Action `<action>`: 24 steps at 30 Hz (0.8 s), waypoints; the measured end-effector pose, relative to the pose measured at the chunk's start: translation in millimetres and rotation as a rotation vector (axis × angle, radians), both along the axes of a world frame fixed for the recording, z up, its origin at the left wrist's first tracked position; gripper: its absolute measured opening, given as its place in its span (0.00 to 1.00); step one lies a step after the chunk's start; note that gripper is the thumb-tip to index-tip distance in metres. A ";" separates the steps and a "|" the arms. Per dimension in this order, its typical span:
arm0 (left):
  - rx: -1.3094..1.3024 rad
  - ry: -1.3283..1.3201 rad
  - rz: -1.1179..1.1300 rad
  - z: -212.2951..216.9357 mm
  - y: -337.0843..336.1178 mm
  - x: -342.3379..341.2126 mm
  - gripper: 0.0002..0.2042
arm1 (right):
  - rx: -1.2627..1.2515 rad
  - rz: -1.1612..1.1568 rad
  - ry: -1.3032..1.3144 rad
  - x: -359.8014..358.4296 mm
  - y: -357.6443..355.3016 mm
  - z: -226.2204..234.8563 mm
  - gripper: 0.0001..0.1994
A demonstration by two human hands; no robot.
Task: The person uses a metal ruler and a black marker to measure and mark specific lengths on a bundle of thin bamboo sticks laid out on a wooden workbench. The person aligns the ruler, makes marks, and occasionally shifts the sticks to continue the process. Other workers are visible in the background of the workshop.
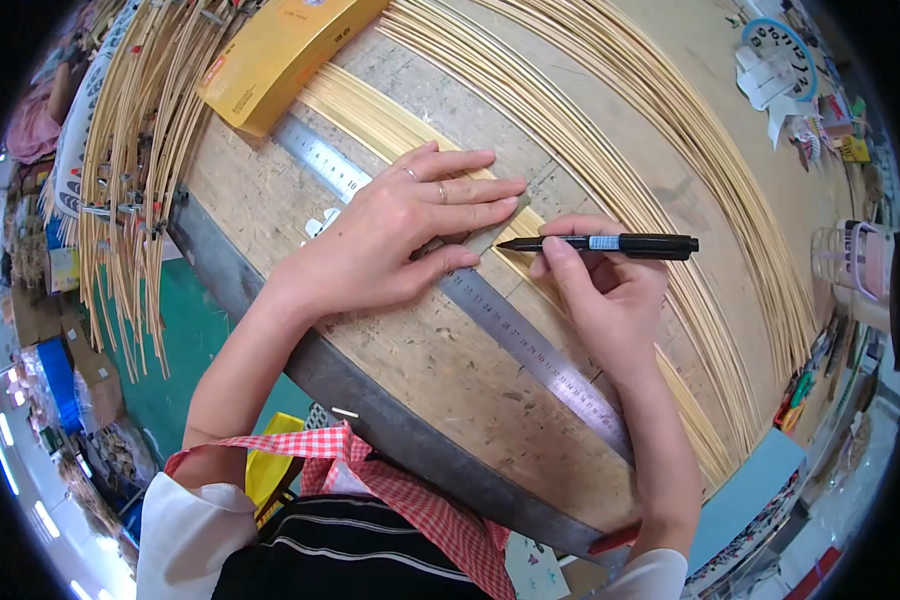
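While the left hand [385, 225] lies palm-down, spread apart, right grip [615, 295] clamped on black marker [655, 246]

Left hand [407, 217] lies palm down; right hand [610, 295] pinches.

A craft workshop: scuffed workbench [400, 375], steel ruler [515, 345], bundles of thin sticks [370, 112].

Sticks [370, 110] are showing straw-yellow, the ruler [518, 336] silver.
The marker [655, 246] is showing black and pale blue, the cloth [425, 497] red-and-white check.
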State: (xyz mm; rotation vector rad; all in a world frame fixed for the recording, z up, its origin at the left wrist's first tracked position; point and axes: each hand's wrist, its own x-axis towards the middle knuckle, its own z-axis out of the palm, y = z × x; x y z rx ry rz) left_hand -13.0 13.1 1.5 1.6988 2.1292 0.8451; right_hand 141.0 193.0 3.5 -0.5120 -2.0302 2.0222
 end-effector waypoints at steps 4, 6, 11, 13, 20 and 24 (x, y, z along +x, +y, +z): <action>-0.002 0.003 -0.002 -1.6 -1.0 -1.1 0.29 | 0.032 -0.019 -0.030 -2.2 0.9 -1.6 0.06; 0.002 0.002 -0.007 -2.3 -1.1 -1.6 0.29 | 0.057 -0.005 -0.029 -1.8 1.6 -2.3 0.06; 0.002 0.013 -0.016 -3.4 -2.0 -2.5 0.29 | 0.068 0.022 -0.017 -1.8 1.2 -3.8 0.07; 0.004 0.013 -0.019 -3.4 -1.6 -2.2 0.29 | 0.062 0.027 -0.015 -1.4 1.6 -5.6 0.07; 0.004 -0.004 -0.006 -2.2 -0.5 -1.1 0.28 | 0.058 0.029 -0.011 -2.4 1.9 -5.7 0.08; -0.005 0.020 -0.011 -2.1 -0.9 -1.2 0.28 | 0.026 -0.001 -0.074 -3.9 2.7 0.1 0.07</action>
